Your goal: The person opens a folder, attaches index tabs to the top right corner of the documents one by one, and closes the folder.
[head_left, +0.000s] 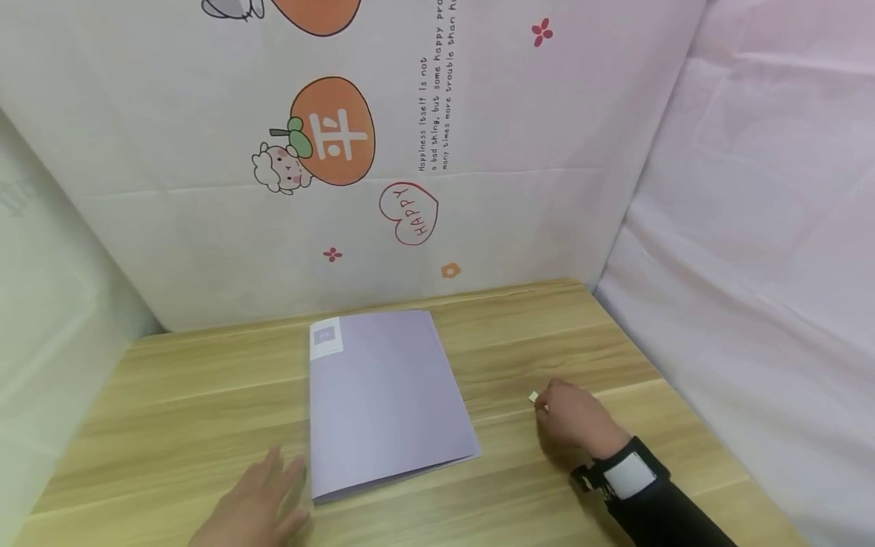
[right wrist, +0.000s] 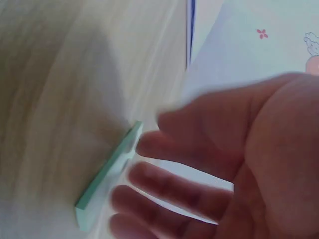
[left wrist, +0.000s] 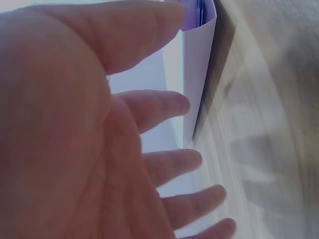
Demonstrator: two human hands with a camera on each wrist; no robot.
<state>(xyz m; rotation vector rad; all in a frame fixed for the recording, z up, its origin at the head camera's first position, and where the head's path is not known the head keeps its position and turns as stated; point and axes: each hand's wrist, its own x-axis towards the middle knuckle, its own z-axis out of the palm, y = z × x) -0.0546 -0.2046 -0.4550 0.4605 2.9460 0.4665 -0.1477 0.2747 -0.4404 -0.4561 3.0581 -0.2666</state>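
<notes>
A pale purple folder (head_left: pixel 386 403) with a white label lies closed on the wooden table. My left hand (head_left: pixel 256 501) is beside its lower left corner, fingers spread and nothing in them. In the left wrist view the fingers overlap the folder's spine (left wrist: pixel 198 69). Farther right, my right hand (head_left: pixel 574 414) is low over the table, at a small flat pale piece with a green edge (right wrist: pixel 108 167). Its fingertips are right at the piece's face, and the thumb (right wrist: pixel 184 117) stays apart from it. Most of the piece is hidden under the hand in the head view.
The wooden table (head_left: pixel 198 403) runs back to a white printed cloth (head_left: pixel 513 213) hanging behind it. Pale cloth also hangs along the right side (head_left: pixel 766 251) and the left side (head_left: pixel 55 304). A dark strap with a device (head_left: pixel 629 475) sits on my right wrist.
</notes>
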